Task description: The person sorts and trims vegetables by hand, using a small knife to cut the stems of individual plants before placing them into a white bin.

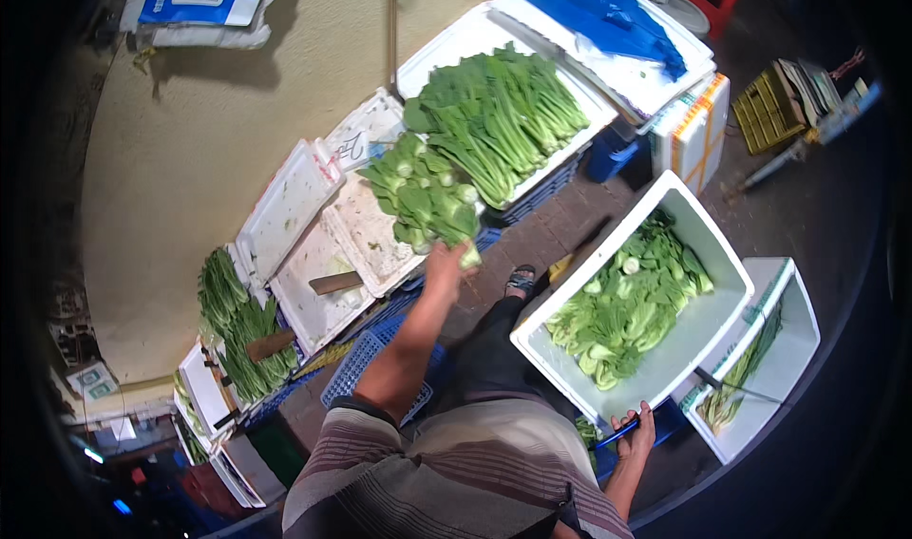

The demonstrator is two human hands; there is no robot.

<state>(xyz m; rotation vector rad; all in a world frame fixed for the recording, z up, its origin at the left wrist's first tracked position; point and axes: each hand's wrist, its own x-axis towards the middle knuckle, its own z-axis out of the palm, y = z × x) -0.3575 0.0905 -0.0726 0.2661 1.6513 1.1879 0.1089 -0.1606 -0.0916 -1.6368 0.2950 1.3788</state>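
At the near edge of the bok choy pile (420,190), my left hand (447,265) is closed around a bok choy head (470,255); its far fingers are hidden. My right hand (633,432) holds a slim blue object (616,433), possibly a pen or a knife handle, beside the near rim of a white foam box (712,318). Loose leafy greens (634,304) with pale stems lie inside that tilted-looking box. Long-stemmed leafy greens (499,119) are laid in rows in another foam box behind the bok choy.
Stained foam trays (288,211) line the wall on the left, one with a brown board (335,282). Below stands a blue plastic basket (370,347). A second foam box (798,347) with greens is at right. Blue plastic bags (605,12) lie on a far box; a yellow crate (766,111) stands beyond.
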